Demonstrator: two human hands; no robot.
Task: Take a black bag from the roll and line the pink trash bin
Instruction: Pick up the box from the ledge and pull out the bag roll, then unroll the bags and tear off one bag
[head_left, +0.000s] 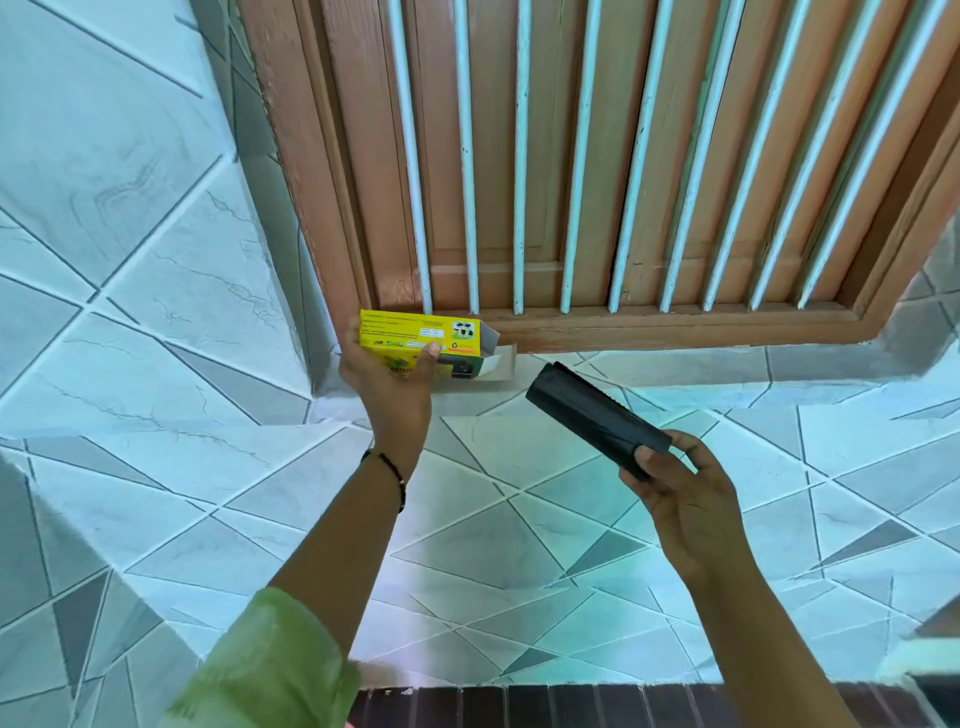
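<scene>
Two hands up by the window sill (675, 327), one with the box (415, 345), one with the roll (597, 415).

I see my left hand (389, 379) curled round one yellow box just under the left end of the sill, thumb pressed on its face; its right end flap hangs open, and the print on it is too small for me to read, apart from small black bag pictures and a recycling mark. My right hand (680, 493) pinches the lower end of one black roll between thumb and fingers, below the sill and to the right of the box. The roll's long axis runs diagonally, its free end pointing up-left toward the box's open end, not touching it. One bracelet (387, 465) sits on my left wrist.
</scene>
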